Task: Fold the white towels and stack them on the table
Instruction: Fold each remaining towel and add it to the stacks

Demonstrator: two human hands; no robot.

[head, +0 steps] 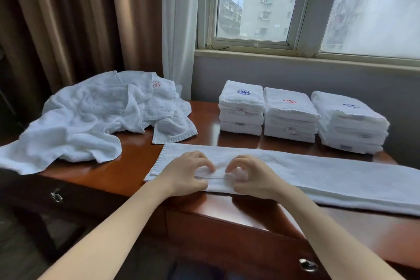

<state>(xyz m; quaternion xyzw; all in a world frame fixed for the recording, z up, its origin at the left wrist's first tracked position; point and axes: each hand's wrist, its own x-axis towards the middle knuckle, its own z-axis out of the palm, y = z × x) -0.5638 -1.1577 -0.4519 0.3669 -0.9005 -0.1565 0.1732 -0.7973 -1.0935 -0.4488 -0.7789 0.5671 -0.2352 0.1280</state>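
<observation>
A heap of loose towels point(79, 116) is sprawling at your ten o'clock, spilling over the left edge of the table point(127, 173), with its nearest flap lying just beside the far left corner of the long towel point(318, 177). Three folded stacks are sitting by the wall: the left stack point(241, 109) at twelve o'clock, the middle stack point(291, 116) and the right stack point(350, 123) toward one and two. The drawer point(227, 232) below is staying closed, hiding its contents. The long towel is lying folded lengthwise across the table's near edge; your left hand point(184, 176) and right hand point(252, 178) are curling their fingers onto it, pinching a small ridge between them.
</observation>
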